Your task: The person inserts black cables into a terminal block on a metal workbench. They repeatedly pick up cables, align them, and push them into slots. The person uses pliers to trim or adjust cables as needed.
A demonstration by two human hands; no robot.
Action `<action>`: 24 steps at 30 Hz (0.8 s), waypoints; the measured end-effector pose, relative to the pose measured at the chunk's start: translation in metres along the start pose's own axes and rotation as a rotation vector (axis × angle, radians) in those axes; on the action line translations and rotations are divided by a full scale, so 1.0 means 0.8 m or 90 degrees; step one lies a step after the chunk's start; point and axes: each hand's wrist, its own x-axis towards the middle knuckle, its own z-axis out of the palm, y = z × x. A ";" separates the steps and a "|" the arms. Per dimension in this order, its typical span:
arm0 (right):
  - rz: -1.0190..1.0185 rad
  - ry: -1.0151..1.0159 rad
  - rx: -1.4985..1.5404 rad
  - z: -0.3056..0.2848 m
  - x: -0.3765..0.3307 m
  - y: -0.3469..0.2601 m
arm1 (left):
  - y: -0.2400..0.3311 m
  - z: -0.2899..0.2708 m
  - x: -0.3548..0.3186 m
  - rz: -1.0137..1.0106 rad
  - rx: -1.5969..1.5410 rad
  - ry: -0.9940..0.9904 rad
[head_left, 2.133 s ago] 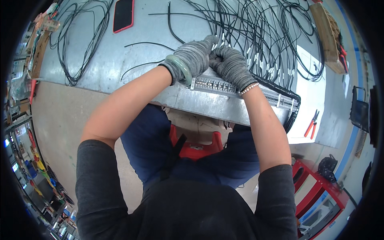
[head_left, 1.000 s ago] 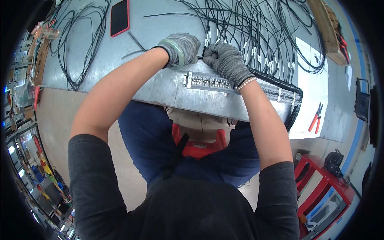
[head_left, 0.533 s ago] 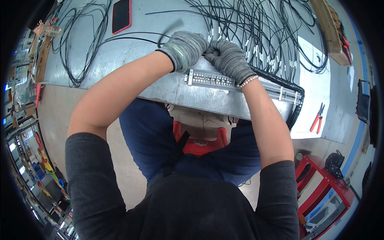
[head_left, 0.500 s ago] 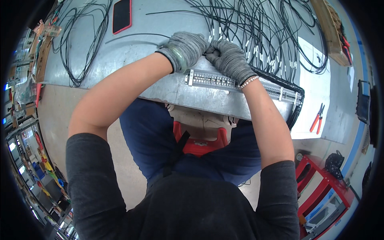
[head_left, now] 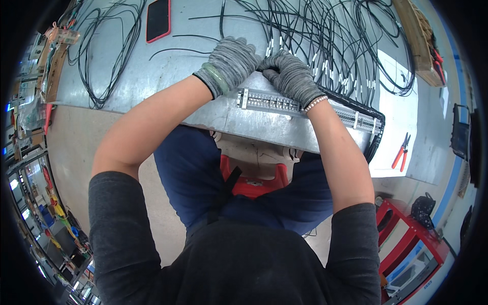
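Both of my hands wear grey knit gloves. My left hand (head_left: 231, 65) is curled over black wires, and loose wire tails (head_left: 175, 50) stick out past its left side. Close beside it, my right hand (head_left: 291, 76) is closed at the left end of the black cable bundle (head_left: 351, 99). The grip point itself is covered by the gloves. Many black wires with white marker sleeves (head_left: 325, 68) fan out from the bundle toward the far side. A terminal block strip (head_left: 272, 101) lies just below my right hand, which partly hides it.
A phone with a red edge (head_left: 158, 21) lies at the far left beside coiled black wires (head_left: 109, 61). On the right are a white sheet (head_left: 394, 122), red-handled pliers (head_left: 401, 152) and a wooden box (head_left: 419, 43). The metal table's near edge (head_left: 244, 134) runs before my knees.
My left hand has shifted slightly left, its fingers now turned farther from the right hand. More wire tails show beyond it. My right hand stays almost in place.
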 end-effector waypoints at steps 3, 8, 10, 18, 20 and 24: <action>-0.034 0.022 -0.004 0.007 0.002 0.008 | 0.004 0.001 -0.009 -0.054 -0.045 -0.033; -0.034 0.022 -0.026 0.005 0.002 0.002 | 0.018 0.023 -0.025 -0.251 -0.265 0.088; -0.033 0.033 -0.015 0.006 -0.001 0.002 | 0.028 0.021 -0.028 -0.378 -0.421 0.109; -0.050 0.035 -0.043 0.004 -0.002 0.003 | 0.043 0.025 -0.033 -0.709 -1.271 0.188; -0.057 0.035 -0.060 0.005 -0.001 0.002 | 0.040 0.021 -0.034 -0.659 -1.274 0.146; -0.049 0.014 -0.094 0.001 -0.001 -0.001 | 0.029 0.003 -0.035 -0.537 -1.112 0.032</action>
